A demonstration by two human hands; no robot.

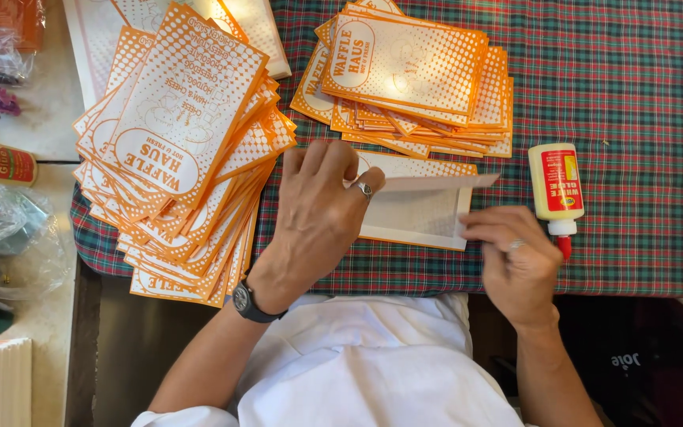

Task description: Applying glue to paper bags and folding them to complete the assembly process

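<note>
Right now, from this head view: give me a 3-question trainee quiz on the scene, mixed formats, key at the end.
1. True or false: the left hand presses flat on the paper bag lying on the plaid cloth.
2. Multiple choice: which way does the glue bottle point its red tip? A) toward the person B) away from the person C) straight up
3. Fill in: the right hand pinches the bag's ____ edge.

Key
1. True
2. A
3. right
</note>
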